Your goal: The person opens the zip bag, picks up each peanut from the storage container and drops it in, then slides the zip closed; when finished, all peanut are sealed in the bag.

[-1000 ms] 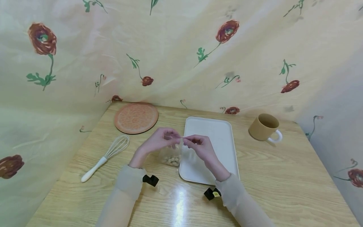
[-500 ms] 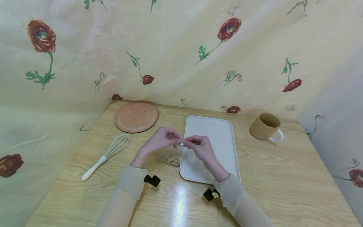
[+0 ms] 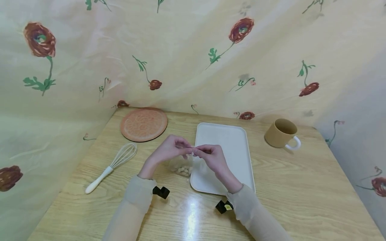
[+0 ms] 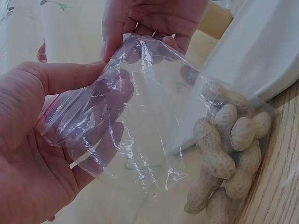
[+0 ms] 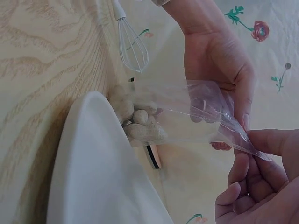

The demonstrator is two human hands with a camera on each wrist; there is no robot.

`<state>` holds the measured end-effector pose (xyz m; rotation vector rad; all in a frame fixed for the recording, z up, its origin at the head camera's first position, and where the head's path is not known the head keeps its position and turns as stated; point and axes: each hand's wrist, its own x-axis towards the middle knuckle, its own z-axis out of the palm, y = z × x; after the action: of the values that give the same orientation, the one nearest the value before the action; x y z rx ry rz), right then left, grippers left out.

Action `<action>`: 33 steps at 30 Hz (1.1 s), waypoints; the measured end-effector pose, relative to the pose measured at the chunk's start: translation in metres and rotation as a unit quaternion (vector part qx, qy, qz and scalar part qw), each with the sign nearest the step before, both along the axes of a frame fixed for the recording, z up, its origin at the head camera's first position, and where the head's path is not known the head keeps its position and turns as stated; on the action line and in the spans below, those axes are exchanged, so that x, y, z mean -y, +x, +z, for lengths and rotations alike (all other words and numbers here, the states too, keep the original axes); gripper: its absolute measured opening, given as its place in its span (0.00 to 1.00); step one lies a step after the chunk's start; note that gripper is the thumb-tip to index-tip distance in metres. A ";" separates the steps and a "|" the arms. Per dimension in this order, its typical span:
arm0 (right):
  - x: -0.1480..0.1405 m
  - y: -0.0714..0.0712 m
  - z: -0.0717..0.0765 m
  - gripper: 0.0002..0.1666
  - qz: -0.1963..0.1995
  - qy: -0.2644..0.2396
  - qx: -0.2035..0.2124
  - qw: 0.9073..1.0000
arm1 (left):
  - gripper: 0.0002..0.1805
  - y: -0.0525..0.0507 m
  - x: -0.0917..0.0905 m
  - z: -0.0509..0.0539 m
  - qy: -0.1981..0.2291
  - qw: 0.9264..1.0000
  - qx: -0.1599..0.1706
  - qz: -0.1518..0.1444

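Observation:
A clear zip bag (image 4: 154, 121) with a red seal line hangs from both hands, and several unshelled peanuts (image 4: 215, 154) fill its lower end. My left hand (image 3: 171, 148) pinches the top edge between thumb and fingers. Close beside it, my right hand (image 3: 213, 158) pinches the other part of the same edge. In the right wrist view the thumbs (image 5: 266, 140) nearly meet at the bag's mouth. The peanuts hang low at the left edge of the white tray (image 3: 232, 147); whether the bag touches the table cannot be told.
A white-handled whisk (image 3: 110, 169) lies at the left of the wooden table (image 3: 289, 194). Behind it is a round orange mat (image 3: 144, 124). At the back right stands a tan mug (image 3: 280, 134) with a white handle. Flowered cloth (image 3: 187, 57) hangs behind the table.
Both hands keep their pinch on the bag's top edge, with only slight shifts of the fingers. The bag has stayed in the same place, and the view has shifted a little.

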<state>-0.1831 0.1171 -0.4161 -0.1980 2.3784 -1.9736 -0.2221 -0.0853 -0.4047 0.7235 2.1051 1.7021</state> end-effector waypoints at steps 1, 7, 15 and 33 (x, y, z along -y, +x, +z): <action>0.000 0.000 0.000 0.11 0.001 0.001 -0.001 1.000 | 0.07 0.000 0.000 0.000 -0.001 1.000 0.000 0.001; 0.003 0.000 0.003 0.10 -0.004 0.002 0.011 1.000 | 0.07 0.000 -0.002 -0.001 0.002 1.000 0.008 0.006; 0.010 0.016 0.036 0.09 -0.004 0.027 0.001 1.000 | 0.07 0.000 -0.002 0.000 -0.002 0.999 0.031 0.019; -0.003 -0.003 0.000 0.08 -0.005 0.047 -0.014 0.999 | 0.09 -0.003 0.018 0.008 -0.067 0.993 0.074 0.070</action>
<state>-0.1864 0.1202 -0.4164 -0.2114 2.4871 -1.8706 -0.2249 -0.1031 -0.3968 0.4058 2.1836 1.6090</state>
